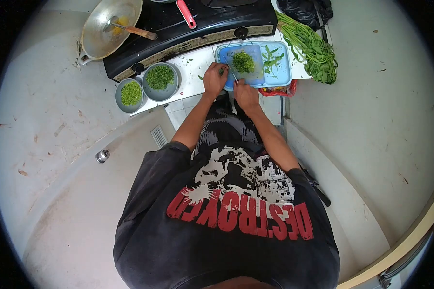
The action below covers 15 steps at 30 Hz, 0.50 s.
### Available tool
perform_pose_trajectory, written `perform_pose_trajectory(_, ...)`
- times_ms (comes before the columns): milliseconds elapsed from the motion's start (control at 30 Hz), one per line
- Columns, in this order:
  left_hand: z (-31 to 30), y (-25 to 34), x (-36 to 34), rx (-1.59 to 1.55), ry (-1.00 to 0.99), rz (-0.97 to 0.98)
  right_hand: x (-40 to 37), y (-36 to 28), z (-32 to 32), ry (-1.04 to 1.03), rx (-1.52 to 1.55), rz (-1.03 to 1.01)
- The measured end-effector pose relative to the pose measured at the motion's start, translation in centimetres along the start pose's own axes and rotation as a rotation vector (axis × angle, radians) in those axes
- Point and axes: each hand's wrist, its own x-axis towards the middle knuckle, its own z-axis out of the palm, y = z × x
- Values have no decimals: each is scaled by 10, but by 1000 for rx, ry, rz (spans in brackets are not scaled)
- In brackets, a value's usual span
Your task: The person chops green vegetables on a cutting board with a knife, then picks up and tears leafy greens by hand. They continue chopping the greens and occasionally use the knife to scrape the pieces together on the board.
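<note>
At the left edge of a light-blue tray [287, 72], my left hand [214, 79] is closed around some green stems [221, 72]. My right hand [246, 95] grips a knife [232, 73], whose blade points away from me beside the left fingertips. A blue cutting board [258, 76] lies in the tray, bearing a mound of chopped greens [243, 62]. Loose leaves [272, 60] are spread over the tray's right part. Just left of my left hand, a few green scraps lie on the white counter [190, 79].
Two grey bowls, one with dark chopped greens [159, 77] and one with lighter pieces [130, 93], stand to the left. Behind are a black stove [178, 33] and a wok [94, 31] with a wooden-handled spatula [140, 32]. Leafy greens [318, 58] lie at right.
</note>
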Motion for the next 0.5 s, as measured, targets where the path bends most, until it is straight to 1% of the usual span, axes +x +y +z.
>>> perform_pose_trajectory(100,0,2,1,7,19,-23,-9,7,3,46,6,-17)
perform_pose_trajectory(200,1,2,1,-57,52,-14,-20,11,-1,-55,-24,16)
perform_pose_trajectory(300,0,5,-2,5,29,-54,-28,12,-4,-8,0,-3)
perform_pose_trajectory(400,-3,8,-2,26,35,9,-22,10,-2,24,-6,9)
perform_pose_trajectory(500,-7,13,-3,19,46,16,-14,6,-2,48,29,18)
